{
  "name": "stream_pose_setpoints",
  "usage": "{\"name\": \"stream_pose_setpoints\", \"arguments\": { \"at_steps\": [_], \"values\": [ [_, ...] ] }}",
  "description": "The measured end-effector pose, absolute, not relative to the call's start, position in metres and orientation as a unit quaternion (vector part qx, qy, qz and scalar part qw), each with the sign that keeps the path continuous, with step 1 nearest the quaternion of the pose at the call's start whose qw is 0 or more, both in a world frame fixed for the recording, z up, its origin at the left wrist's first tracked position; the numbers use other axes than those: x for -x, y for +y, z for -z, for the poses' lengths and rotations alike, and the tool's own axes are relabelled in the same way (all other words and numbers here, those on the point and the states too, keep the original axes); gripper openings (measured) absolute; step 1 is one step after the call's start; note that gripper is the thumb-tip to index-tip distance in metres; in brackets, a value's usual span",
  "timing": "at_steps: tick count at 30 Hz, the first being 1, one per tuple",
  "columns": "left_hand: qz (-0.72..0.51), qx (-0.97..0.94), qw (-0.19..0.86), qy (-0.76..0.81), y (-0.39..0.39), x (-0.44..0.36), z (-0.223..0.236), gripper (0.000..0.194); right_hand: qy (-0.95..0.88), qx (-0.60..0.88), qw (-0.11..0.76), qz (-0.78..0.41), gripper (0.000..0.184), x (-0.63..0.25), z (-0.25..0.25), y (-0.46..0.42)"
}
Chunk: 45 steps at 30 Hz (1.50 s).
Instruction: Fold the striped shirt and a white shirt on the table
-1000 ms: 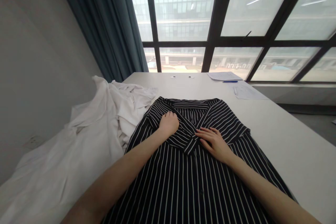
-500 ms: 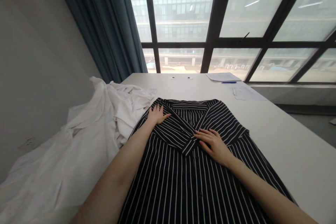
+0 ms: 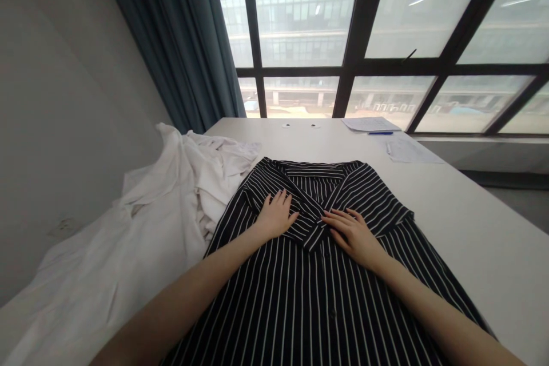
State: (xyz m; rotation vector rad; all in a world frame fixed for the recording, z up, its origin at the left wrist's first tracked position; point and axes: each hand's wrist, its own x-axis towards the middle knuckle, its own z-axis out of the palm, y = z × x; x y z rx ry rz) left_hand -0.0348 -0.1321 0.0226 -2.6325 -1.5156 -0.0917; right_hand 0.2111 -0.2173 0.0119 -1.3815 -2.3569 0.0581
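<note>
A black shirt with white stripes point(image 3: 295, 291) lies spread on the white table, its collar end away from me and a row of buttons down the middle. My left hand point(image 3: 275, 216) rests flat on the left side of its upper part, fingers spread over the striped cloth. On the right of the neckline's crossing point lies my right hand point(image 3: 354, 237), fingers stretched out and touching the fabric. Neither hand grips the cloth. The shirt's near end runs out of the picture below.
White crumpled cloth point(image 3: 141, 234) is heaped along the left, against the shirt's side. Papers point(image 3: 371, 124) and a blue pen point(image 3: 380, 133) lie at the far right of the white table point(image 3: 467, 211). Behind stand a blue curtain point(image 3: 184, 40) and large windows.
My left hand was closed on the shirt's upper left, then opened and slid outward toward the shoulder. Now it has come back nearer the middle, lying flat. My right hand has stayed in place.
</note>
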Motion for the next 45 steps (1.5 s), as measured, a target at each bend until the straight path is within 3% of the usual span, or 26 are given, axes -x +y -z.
{"name": "stream_pose_setpoints", "arguments": {
  "at_steps": [12, 18, 25, 30, 40, 45],
  "values": [
    [0.034, 0.874, -0.017, -0.484, -0.141, 0.044, -0.013, 0.079, -0.862, 0.470, 0.115, -0.153, 0.052, -0.253, -0.027, -0.212],
    [0.036, 0.875, -0.018, -0.482, -0.142, 0.044, -0.012, 0.080, -0.849, 0.487, 0.115, -0.169, 0.068, -0.284, -0.028, -0.215],
    [0.089, 0.886, 0.044, -0.452, -0.151, 0.042, -0.023, 0.060, -0.780, 0.550, 0.202, -0.218, 0.040, -0.295, -0.035, -0.219],
    [0.093, 0.910, 0.052, -0.400, -0.170, 0.034, -0.032, 0.044, -0.751, 0.588, 0.276, -0.118, 0.040, -0.295, -0.016, -0.228],
    [0.075, 0.914, 0.020, -0.399, -0.225, 0.072, -0.019, 0.049, -0.782, 0.602, 0.163, 0.020, 0.049, -0.290, 0.005, -0.246],
    [0.069, 0.917, 0.028, -0.392, -0.260, 0.110, -0.021, 0.055, -0.738, 0.648, 0.160, 0.096, 0.057, -0.299, 0.011, -0.266]
  ]
}}
